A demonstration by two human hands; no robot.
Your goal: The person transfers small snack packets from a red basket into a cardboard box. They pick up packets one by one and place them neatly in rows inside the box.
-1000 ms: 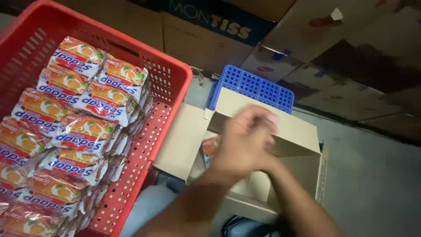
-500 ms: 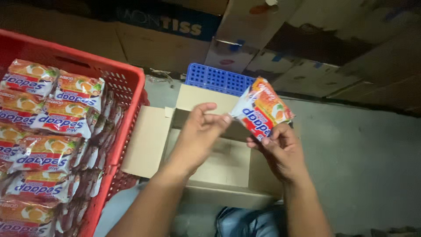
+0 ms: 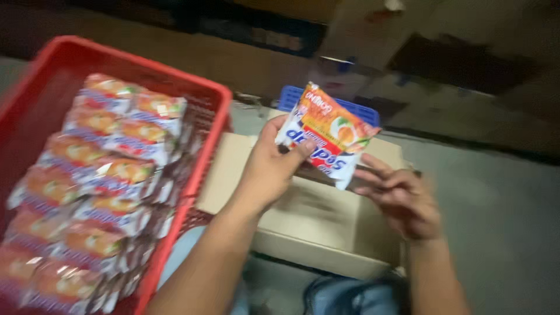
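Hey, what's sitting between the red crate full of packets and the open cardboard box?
In the head view, nothing sits between them: the red crate and the cardboard box's left flap meet or overlap. The left hand holds a noodle packet above the box.

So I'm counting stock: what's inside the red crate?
The red crate holds rows of orange-and-white snack packets, standing packed side by side. Any layers beneath them are covered, and the crate's lower end runs out of the picture.

Glossy plastic packet (image 3: pixel 326 135); matt cardboard box (image 3: pixel 309 227).
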